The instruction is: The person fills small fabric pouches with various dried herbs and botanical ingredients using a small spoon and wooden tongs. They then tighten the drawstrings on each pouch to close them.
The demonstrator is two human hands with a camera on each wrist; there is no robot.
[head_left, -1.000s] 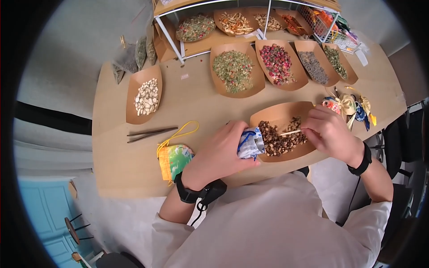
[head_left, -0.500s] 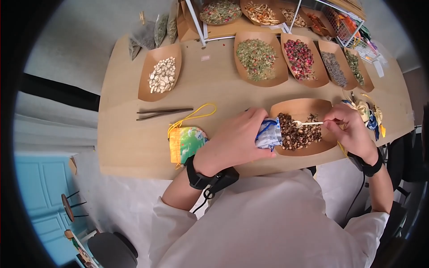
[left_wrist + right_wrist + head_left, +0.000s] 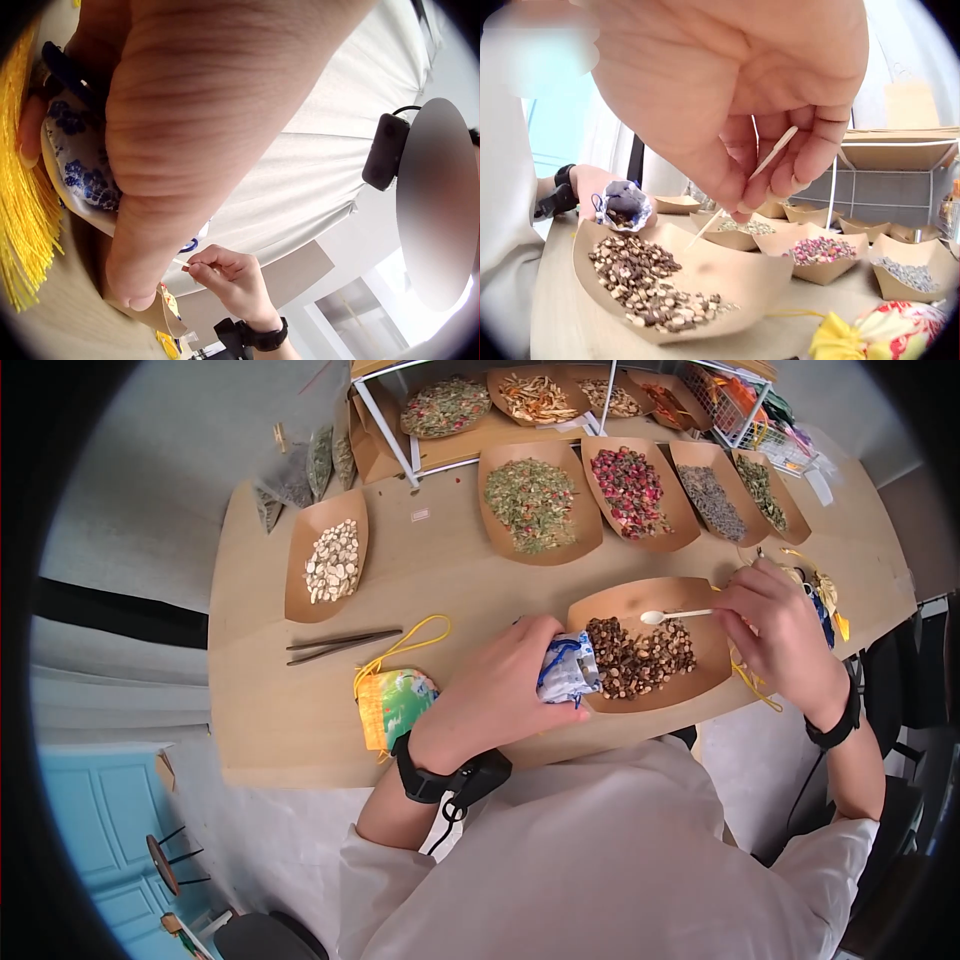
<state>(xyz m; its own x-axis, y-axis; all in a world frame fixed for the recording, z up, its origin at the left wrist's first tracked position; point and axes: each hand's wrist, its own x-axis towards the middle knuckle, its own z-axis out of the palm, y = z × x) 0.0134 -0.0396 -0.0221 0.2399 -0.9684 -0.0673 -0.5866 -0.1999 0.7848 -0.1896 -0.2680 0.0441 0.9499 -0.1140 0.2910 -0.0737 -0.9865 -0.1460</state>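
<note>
I see both hands reach inward over the table (image 3: 470, 575): the left hand (image 3: 495, 695) curls round one tilted blue-and-white drawstring pouch (image 3: 568, 670), open-mouthed, at nine o'clock of one brown paper tray (image 3: 712, 660) of dark, chopped dried pieces (image 3: 635, 660); the right hand (image 3: 778, 628), at three o'clock, narrowly pinches one slim, pale spoon (image 3: 655, 618) over the tray.

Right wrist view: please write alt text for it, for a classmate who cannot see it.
The right hand pinches a slender pale spoon above a brown tray of dark and pale dried pieces. The left hand holds a blue-and-white pouch, its mouth open; beyond, another tray holds pink-red dried buds.
</note>
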